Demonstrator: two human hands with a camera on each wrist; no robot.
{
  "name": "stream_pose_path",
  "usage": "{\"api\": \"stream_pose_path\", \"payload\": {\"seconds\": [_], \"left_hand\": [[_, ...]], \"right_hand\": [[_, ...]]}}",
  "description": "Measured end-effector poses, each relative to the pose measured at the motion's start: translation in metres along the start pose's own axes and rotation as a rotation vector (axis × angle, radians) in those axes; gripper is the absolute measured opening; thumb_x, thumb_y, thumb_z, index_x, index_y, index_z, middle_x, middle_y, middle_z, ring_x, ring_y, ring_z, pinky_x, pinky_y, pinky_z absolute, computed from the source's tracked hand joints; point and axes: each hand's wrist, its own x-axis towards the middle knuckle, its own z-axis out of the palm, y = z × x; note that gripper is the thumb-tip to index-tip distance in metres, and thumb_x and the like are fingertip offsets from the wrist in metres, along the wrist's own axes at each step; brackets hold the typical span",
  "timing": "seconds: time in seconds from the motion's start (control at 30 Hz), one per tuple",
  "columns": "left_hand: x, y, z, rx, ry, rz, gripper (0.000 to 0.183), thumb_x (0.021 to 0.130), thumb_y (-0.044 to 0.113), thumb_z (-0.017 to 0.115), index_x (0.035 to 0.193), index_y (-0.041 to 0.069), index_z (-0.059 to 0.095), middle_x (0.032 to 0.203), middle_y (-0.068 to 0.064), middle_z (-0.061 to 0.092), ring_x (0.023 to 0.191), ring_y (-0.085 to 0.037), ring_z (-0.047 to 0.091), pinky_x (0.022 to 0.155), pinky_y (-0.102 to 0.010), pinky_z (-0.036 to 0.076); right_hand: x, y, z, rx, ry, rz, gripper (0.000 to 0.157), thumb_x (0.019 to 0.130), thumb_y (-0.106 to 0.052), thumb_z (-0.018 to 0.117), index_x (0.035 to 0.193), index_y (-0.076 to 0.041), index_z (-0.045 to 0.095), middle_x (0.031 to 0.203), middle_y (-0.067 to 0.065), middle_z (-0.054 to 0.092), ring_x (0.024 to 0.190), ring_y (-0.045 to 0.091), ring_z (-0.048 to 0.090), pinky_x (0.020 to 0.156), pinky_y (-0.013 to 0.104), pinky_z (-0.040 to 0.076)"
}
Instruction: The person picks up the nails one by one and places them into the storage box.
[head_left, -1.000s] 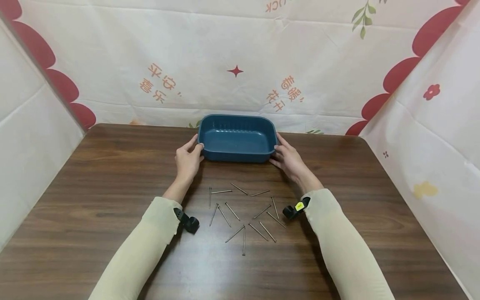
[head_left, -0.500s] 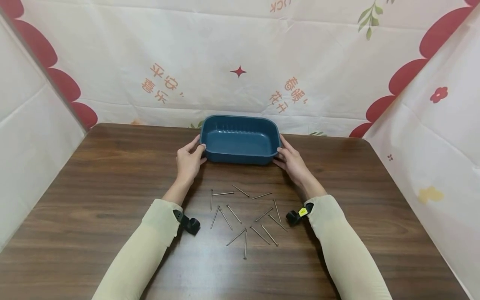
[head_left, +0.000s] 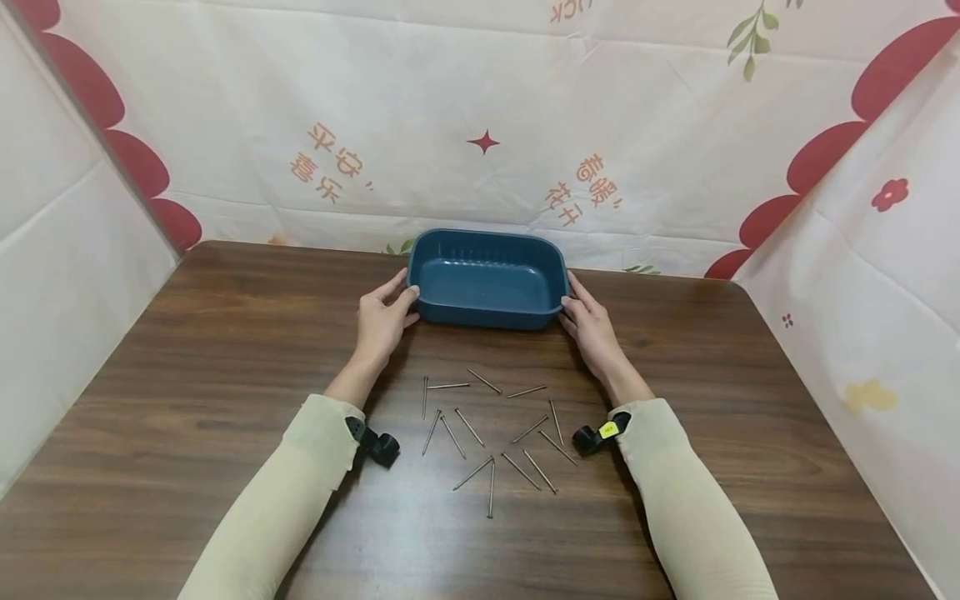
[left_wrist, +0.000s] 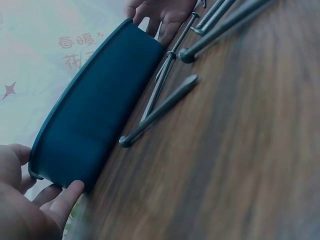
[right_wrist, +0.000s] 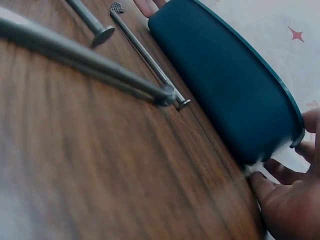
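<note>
A blue rectangular plastic basin (head_left: 487, 317) with rounded corners is at the far side of the table, its inside bare. My left hand (head_left: 381, 323) holds its left end, thumb near the rim. On the right end, my right hand (head_left: 592, 329) grips it in much the same way. Both wrist views show the basin's outer wall (left_wrist: 95, 105) low over the table; whether its base touches the wood I cannot tell. Several loose metal nails (head_left: 491, 490) lie scattered between my forearms, some touching or crossing. Close up, a nail (right_wrist: 147, 57) lies beside the basin's long side.
The brown wooden table (head_left: 225, 350) ends just behind the basin, where a white printed cloth (head_left: 420, 108) hangs. More cloth closes off the left and right sides. A small black camera (head_left: 386, 450) is strapped to each wrist.
The whole head view has shifted slightly, so basin, nails and backdrop sit a little further right. Both hands keep their hold on the basin, and the nails keep their arrangement.
</note>
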Motion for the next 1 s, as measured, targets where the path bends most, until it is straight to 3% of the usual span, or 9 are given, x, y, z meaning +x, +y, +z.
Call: {"api": "stream_pose_path", "payload": {"seconds": [0.13,0.4,0.57,0.8,1.0], "left_hand": [[-0.002,0.000,0.000,-0.005,-0.031,0.007,0.050,0.100,0.024,0.062,0.148,0.016,0.051,0.147,-0.016,0.056,0.130,-0.027,0.061,0.095,-0.040,0.056],[-0.001,-0.001,0.001,-0.001,-0.045,0.020,0.051,0.100,0.024,0.063,0.148,0.014,0.051,0.147,-0.017,0.057,0.130,-0.028,0.061,0.095,-0.040,0.057],[0.001,0.001,0.000,0.031,-0.047,0.020,0.051,0.099,0.027,0.064,0.147,0.015,0.053,0.149,-0.015,0.055,0.130,-0.027,0.061,0.098,-0.039,0.055],[0.002,0.006,-0.002,0.168,-0.066,0.017,0.051,0.101,0.028,0.060,0.150,0.016,0.050,0.150,-0.013,0.055,0.132,-0.024,0.059,0.101,-0.038,0.055],[0.002,0.015,-0.008,0.305,-0.097,0.057,0.053,0.102,0.028,0.058,0.151,0.011,0.047,0.147,-0.014,0.057,0.130,-0.026,0.060,0.099,-0.043,0.056]], "right_hand": [[0.000,0.002,0.002,0.026,0.009,-0.025,0.057,0.109,-0.023,0.036,0.163,-0.029,0.017,0.171,0.004,0.017,0.156,0.024,0.024,0.126,0.044,0.024],[-0.001,0.003,0.000,0.008,0.010,-0.030,0.066,0.106,-0.023,0.050,0.163,-0.031,0.016,0.169,0.009,0.020,0.153,0.026,0.032,0.121,0.043,0.032],[0.000,0.002,-0.001,0.018,0.020,-0.034,0.066,0.106,-0.022,0.050,0.162,-0.032,0.017,0.169,0.010,0.021,0.152,0.026,0.033,0.122,0.043,0.031],[-0.001,0.002,0.000,0.033,0.020,-0.024,0.067,0.106,-0.022,0.051,0.163,-0.031,0.016,0.170,0.010,0.018,0.153,0.027,0.032,0.122,0.044,0.030],[-0.002,0.003,0.001,0.034,0.026,-0.030,0.068,0.105,-0.023,0.052,0.163,-0.031,0.016,0.170,0.009,0.017,0.154,0.027,0.030,0.123,0.045,0.028]]}}
